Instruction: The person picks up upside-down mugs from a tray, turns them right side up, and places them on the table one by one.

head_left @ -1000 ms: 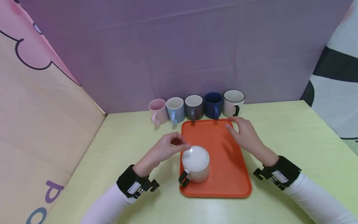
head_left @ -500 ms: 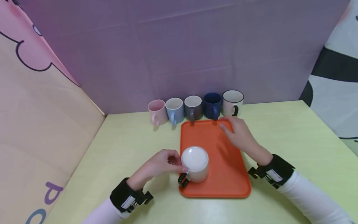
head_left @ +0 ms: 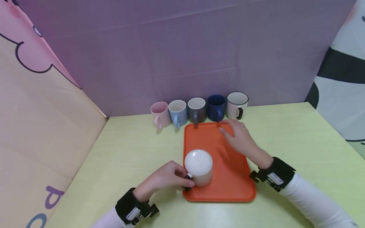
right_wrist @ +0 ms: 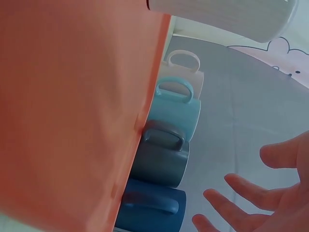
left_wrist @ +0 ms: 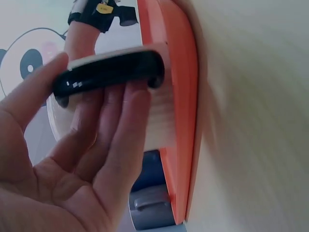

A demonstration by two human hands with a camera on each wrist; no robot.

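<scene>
The left hand (head_left: pixel 166 177) has its fingers (left_wrist: pixel 120 130) curled round the black handle (left_wrist: pixel 108 75) of the white mug (head_left: pixel 198 167), thumb on the other side, pinching it. The mug stands upside down on the orange tray (head_left: pixel 228 177), at about 7 o'clock on it. The right hand (head_left: pixel 238 137) hovers over the tray's 1 o'clock corner, fingers (right_wrist: pixel 231 200) spread and holding nothing. Just past the tray's far edge, five mugs line the desk (head_left: pixel 299 139): pink (head_left: pixel 159 114), light blue (head_left: pixel 178 112), grey (head_left: pixel 197 110), dark blue (head_left: pixel 216 107), white with a black rim (head_left: pixel 236 104).
</scene>
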